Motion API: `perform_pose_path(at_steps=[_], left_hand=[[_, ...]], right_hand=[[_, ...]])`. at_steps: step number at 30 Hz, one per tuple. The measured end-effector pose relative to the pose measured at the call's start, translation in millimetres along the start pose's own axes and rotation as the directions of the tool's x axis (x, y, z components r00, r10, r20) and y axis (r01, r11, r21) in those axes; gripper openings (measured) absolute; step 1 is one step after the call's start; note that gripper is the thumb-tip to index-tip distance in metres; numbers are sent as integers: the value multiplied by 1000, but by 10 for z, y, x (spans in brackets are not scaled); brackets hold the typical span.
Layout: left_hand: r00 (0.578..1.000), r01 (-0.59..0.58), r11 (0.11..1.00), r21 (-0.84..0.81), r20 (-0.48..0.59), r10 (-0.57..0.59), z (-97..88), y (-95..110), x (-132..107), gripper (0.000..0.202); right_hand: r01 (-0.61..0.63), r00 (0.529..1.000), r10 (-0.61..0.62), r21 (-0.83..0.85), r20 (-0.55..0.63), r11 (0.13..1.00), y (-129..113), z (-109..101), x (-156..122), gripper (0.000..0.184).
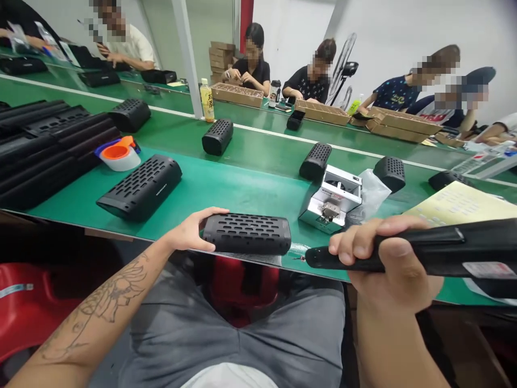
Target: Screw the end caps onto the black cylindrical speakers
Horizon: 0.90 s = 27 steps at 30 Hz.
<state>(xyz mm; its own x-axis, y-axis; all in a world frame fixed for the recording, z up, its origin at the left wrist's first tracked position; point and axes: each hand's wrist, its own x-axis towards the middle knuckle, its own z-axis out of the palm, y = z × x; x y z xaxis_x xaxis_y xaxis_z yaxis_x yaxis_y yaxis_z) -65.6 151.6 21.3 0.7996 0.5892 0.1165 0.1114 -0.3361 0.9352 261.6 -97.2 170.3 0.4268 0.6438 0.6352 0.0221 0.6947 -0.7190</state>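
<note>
My left hand (188, 231) is closed around the left end of a black perforated casing (247, 233), thumb in front and fingers behind. The casing lies at the table's front edge, its slotted face upward. In my right hand (388, 258) is a black electric screwdriver (440, 248), held level with its thin bit pointing left. That bit is just right of the casing's right end and apart from it; whether a screw sits on its tip I cannot tell. Beyond it stands a white and silver screw feeder (333, 199).
Another black casing (141, 186), a tape roll (120, 155) and stacked black casings (52, 145) are on the left. More casings stand along the green table (258, 188). A yellow printed sheet (460, 205) lies right. Several people work across the table, near a yellow bottle (207, 102).
</note>
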Motion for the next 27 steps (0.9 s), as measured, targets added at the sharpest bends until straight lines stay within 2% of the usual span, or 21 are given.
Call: perform_pose_path(at_steps=[4,7,11,17,27], left_hand=[[995,-84,989,121,62,77,56,-25,-85,103],[994,-85,985,147,74,74,69,-42,-98,102],[995,-81,991,111,65,74,96,-50,-102,99],[996,-77,994,83,58,73,116,-70,-98,101],[998,-48,996,75,35,46,139,-37,-109,104]], right_hand=[[25,1000,-25,-18,14,1000,167,182,-18,17],[-31,999,31,-61,14,998,273,227,-18,22],[-96,994,102,-125,37,987,349,227,-16,28],[-87,989,108,-186,103,979,373,228,11,32],[-192,955,237,-238,177,952,444,199,79,45]])
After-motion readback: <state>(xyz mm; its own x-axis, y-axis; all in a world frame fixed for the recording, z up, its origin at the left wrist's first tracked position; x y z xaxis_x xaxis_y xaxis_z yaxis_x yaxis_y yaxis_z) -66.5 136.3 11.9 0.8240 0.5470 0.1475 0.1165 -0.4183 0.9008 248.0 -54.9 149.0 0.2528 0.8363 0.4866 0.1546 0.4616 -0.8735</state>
